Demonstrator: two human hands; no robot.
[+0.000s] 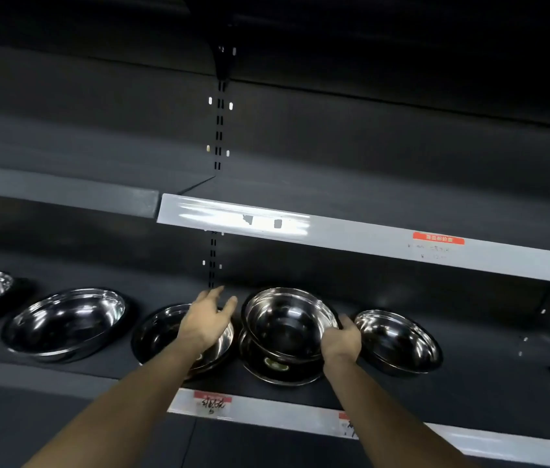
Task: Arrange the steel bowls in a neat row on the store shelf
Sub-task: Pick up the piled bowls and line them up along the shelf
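Right hand [341,339] pinches the top bowl [289,320] rim at its 3 o'clock; left hand [207,319] hovers spread at 9, not quite touching.

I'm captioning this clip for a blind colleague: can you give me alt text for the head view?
A person's right hand grips the rim of the top bowl of a stack on a dark shelf, while the open left hand reaches over the next bowl. More bowls sit singly in a row either side.
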